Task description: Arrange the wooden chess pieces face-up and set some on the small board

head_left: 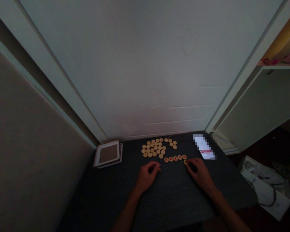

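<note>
My right hand (198,170) pinches a round wooden xiangqi piece (185,162) at the right end of a short row. The row is made of several face-up xiangqi pieces (175,158) with red characters. Behind it lies a loose cluster of plain-topped wooden pieces (154,148), with a few more (171,143) set apart to its right. My left hand (148,174) rests on the dark table just left of and in front of the row, fingers curled together; whether anything is between the fingertips is hidden.
A lit phone (204,147) lies at the table's back right. Stacked framed or book-like items (108,154) sit at the back left. The dark table (169,199) meets a white panel (135,64) with heart patterns. White bags (265,187) stand beyond the right edge.
</note>
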The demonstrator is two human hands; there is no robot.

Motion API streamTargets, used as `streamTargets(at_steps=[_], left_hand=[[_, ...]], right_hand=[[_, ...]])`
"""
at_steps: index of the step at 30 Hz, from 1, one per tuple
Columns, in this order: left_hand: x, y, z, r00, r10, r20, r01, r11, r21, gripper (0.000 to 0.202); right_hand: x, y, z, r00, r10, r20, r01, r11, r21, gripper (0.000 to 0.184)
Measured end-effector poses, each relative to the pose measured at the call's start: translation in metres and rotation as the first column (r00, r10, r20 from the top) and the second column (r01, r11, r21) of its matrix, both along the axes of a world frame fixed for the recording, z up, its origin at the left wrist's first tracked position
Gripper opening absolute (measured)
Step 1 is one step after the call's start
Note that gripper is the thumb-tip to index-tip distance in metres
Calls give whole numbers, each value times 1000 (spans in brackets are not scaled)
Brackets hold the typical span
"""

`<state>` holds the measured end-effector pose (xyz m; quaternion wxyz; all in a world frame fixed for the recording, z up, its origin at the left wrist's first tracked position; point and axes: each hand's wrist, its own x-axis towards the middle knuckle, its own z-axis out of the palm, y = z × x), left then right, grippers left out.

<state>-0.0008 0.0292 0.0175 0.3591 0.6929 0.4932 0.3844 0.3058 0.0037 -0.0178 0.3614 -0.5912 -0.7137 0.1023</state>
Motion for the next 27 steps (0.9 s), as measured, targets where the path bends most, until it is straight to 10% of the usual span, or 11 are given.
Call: streamTargets(at_steps=[13, 27], left_hand=[[-37, 22, -19, 893, 354, -279, -255, 908, 333, 22], [-44, 15, -16, 826, 372, -423, -216, 903, 373, 19]], right_hand=[[-18, -13, 17, 998, 3, -57, 1, 997, 79, 17], [-114, -18, 29, 933, 295, -205, -294, 955, 37, 13]])
